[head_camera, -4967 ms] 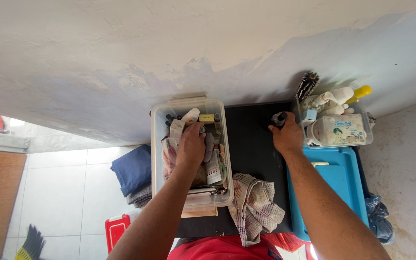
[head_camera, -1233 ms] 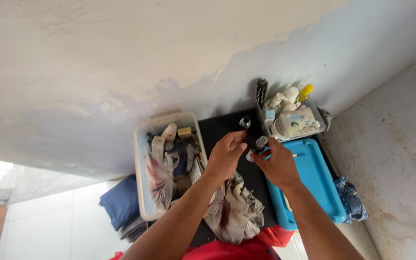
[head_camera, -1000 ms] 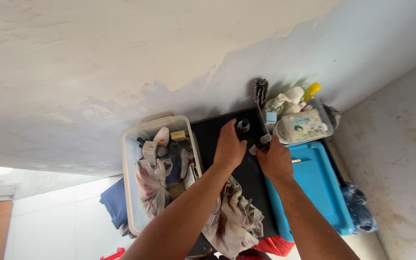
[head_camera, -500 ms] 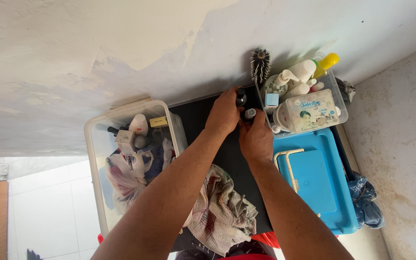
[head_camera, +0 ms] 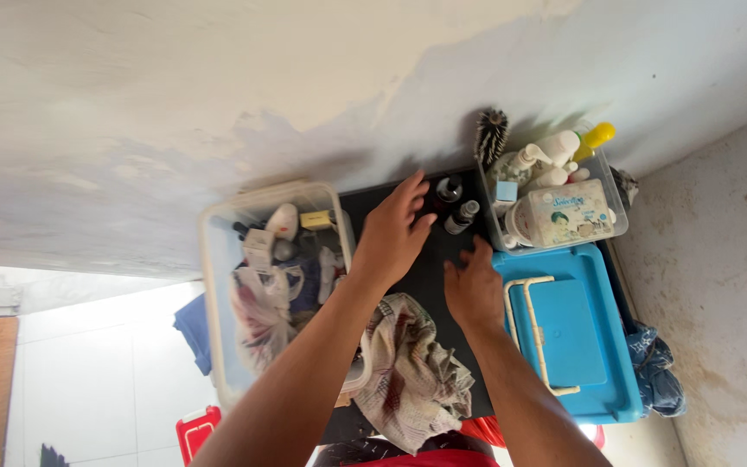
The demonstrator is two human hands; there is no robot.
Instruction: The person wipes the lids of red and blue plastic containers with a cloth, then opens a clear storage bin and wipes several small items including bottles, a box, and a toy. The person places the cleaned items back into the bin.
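From the head view, my left hand (head_camera: 393,233) is spread flat with its fingers loose, gripping nothing, and two small dark bottles (head_camera: 456,203) stand just past its fingertips on the black tabletop (head_camera: 430,277). My right hand (head_camera: 475,290) sits nearer to me than the bottles, fingers curled and also empty. I judge the narrow bottles could topple if either hand brushes them, since they stand close together. Room is tight: the wall (head_camera: 304,104) rises right behind them, a clear bin of toiletries (head_camera: 555,212) crowds my right, a cluttered clear tub (head_camera: 274,277) my left, and a patterned cloth (head_camera: 412,372) lies beneath my wrists.
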